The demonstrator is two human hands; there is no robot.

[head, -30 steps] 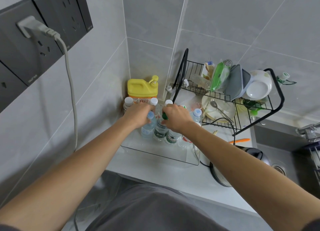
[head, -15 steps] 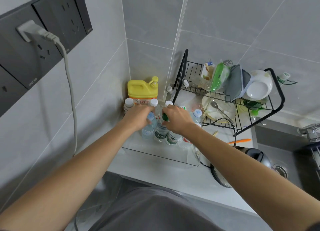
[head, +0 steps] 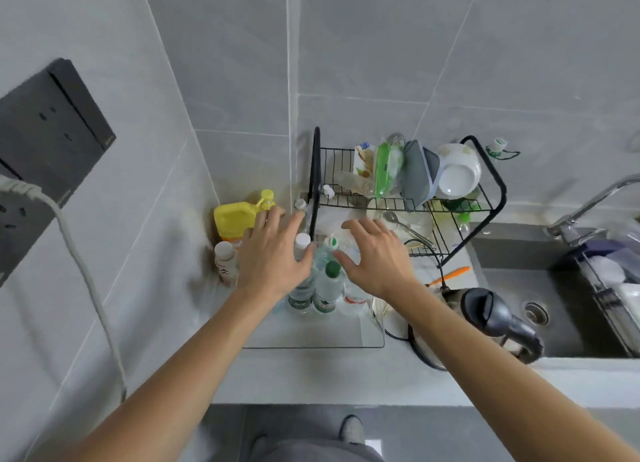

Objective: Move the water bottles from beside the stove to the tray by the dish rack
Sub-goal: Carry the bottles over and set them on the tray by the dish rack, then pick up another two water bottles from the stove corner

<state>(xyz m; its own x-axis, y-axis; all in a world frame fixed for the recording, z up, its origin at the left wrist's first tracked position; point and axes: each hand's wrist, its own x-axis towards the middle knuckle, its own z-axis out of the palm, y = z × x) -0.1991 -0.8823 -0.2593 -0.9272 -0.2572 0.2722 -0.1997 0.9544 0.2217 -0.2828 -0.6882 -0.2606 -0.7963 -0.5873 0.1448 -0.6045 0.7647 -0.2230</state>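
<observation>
From the left, I see a yellow jug [head: 235, 217] in the corner, then my left hand [head: 273, 257] spread flat, grasping nothing, over the bottles [head: 325, 288] standing in the clear tray [head: 311, 338] on the table [head: 311, 375]. My right hand [head: 377, 257] hovers alongside, fingers splayed and released. The dish rack [head: 408, 198] stands just behind, kettle [head: 485, 323] and sink [head: 554, 306] farther right.
</observation>
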